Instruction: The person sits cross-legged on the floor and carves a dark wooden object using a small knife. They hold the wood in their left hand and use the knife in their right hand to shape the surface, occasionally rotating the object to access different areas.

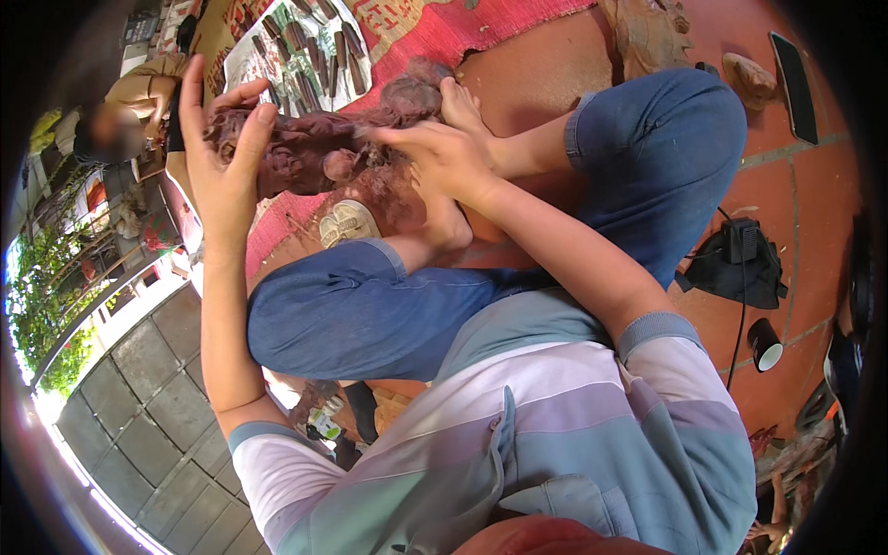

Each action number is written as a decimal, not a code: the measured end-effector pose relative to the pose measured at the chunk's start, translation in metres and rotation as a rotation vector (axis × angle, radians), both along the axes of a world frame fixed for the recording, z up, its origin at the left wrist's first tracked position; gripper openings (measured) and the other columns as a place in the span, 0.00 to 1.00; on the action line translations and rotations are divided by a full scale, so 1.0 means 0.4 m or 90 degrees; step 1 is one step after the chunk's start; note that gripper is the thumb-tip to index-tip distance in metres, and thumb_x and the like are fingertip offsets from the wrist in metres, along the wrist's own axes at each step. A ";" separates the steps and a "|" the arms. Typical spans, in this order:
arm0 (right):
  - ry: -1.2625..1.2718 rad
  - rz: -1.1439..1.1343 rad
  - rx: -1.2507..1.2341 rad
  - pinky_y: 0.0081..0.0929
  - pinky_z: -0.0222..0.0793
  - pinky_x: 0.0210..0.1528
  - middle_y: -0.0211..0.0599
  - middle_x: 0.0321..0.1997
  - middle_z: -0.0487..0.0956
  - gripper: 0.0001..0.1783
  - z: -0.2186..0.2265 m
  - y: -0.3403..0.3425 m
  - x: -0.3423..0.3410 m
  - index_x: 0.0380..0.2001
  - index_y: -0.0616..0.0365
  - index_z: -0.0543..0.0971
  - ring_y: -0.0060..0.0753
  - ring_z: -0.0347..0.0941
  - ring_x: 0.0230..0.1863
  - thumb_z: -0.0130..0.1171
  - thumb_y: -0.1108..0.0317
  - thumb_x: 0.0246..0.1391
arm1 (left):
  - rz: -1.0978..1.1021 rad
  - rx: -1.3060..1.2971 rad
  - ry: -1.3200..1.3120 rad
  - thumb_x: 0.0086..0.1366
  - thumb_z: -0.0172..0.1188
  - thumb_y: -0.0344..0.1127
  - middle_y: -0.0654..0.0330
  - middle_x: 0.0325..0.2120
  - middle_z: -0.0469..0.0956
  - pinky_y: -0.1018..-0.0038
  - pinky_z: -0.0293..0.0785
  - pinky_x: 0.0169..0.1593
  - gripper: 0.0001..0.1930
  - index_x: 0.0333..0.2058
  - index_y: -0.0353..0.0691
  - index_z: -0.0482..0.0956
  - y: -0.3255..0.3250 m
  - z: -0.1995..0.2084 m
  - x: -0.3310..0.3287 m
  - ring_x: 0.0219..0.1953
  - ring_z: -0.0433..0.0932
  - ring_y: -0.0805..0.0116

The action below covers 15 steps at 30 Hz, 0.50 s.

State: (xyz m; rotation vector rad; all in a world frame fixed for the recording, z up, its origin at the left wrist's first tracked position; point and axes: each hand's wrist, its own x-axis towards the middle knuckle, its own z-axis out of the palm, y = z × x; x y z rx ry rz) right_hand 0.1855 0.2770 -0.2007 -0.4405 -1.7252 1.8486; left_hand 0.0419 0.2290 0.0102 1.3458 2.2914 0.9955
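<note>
A dark reddish-brown carved wooden piece [305, 153], with rounded, knotty relief, lies across in front of my feet. At its left end my left hand [225, 162] is raised, thumb and fingers spread apart beside the carving. My right hand [446, 159] reaches to the carving's right part, with a finger stretched out toward it; its other fingers are partly hidden. No tool can be made out in either hand. A greyish-brown rounded lump [410, 97] sits at the carving's right end, near my bare foot [462, 106].
Several dark-handled tools [310, 55] lie on a white sheet beyond the carving, on a red mat [416, 42]. A pale brush-like block [348, 224] is near my left knee. At right are a black cup [764, 344], a cable and a phone-like slab [795, 88]. Another person [139, 97] sits far left.
</note>
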 end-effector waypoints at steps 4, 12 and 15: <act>-0.011 -0.233 0.279 0.34 0.48 0.66 0.54 0.52 0.73 0.18 -0.149 0.011 0.019 0.47 0.52 0.79 0.46 0.65 0.60 0.53 0.77 0.52 | -0.004 -0.036 0.019 0.59 0.60 0.31 0.56 0.41 0.76 0.77 0.68 0.49 0.30 0.60 0.39 0.61 -0.004 0.006 -0.017 0.41 0.73 0.75; 0.179 -0.205 -0.189 0.16 0.64 0.31 0.28 0.29 0.74 0.16 0.066 0.051 -0.053 0.50 0.50 0.78 0.16 0.67 0.29 0.54 0.71 0.58 | 0.034 0.004 -0.042 0.60 0.57 0.30 0.51 0.48 0.73 0.73 0.69 0.52 0.29 0.59 0.36 0.61 -0.101 -0.004 -0.153 0.46 0.75 0.69; 0.192 -0.188 -0.249 0.11 0.62 0.30 0.25 0.32 0.73 0.17 0.044 0.052 -0.068 0.52 0.50 0.76 0.12 0.65 0.28 0.52 0.70 0.60 | 0.108 -0.014 -0.112 0.60 0.57 0.29 0.51 0.48 0.73 0.73 0.70 0.51 0.29 0.60 0.36 0.61 -0.140 -0.004 -0.222 0.46 0.75 0.68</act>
